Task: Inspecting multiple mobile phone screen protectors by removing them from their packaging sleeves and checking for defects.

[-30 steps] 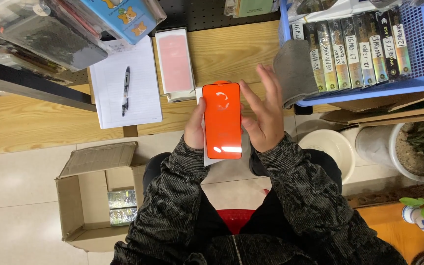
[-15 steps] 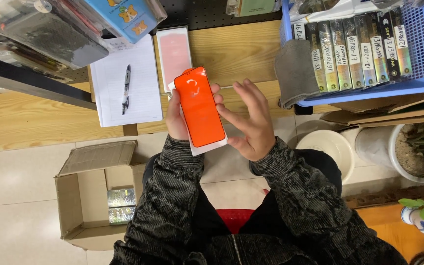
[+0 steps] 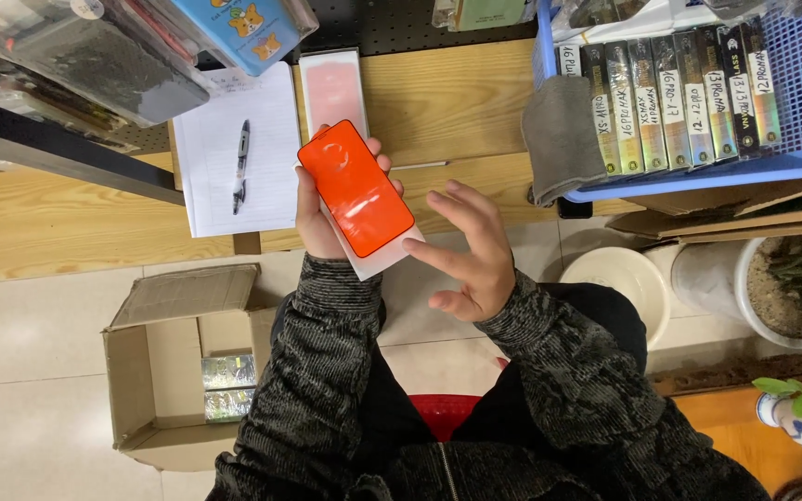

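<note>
The left hand [image 3: 319, 215] is mostly hidden behind a glossy orange rectangular panel [image 3: 356, 188] with a black rim and rounded corners; only its fingertips show along the panel's edges, gripping it together with a white backing sheet [image 3: 384, 263] that peeks out below. What the backing is made of is hard to tell. The right hand [image 3: 468, 252] is open, fingers spread, one fingertip touching the panel's lower corner.

Beyond the left hand, on the wooden counter [image 3: 457, 102], lies one pale pink flat pack [image 3: 333, 88], its top edge cut off by the shelf clutter. To the left of it sits one white lined notepad [image 3: 229, 148] with one dark pen [image 3: 240, 165] on it. Beyond the right hand stands one blue plastic mesh basket [image 3: 795, 102], cut off at the frame's top, holding a row of nine slim boxes [image 3: 670, 97] on edge, with one grey cloth [image 3: 561, 139] draped over its left rim.

Below the left hand, on the tiled floor, one open cardboard box [image 3: 155, 371] holds two shiny foil packs [image 3: 227, 385]; their contents cannot be made out. To the right of the right hand are one round white bin [image 3: 619, 278] and one potted plant [image 3: 795, 278], partly cut off.
</note>
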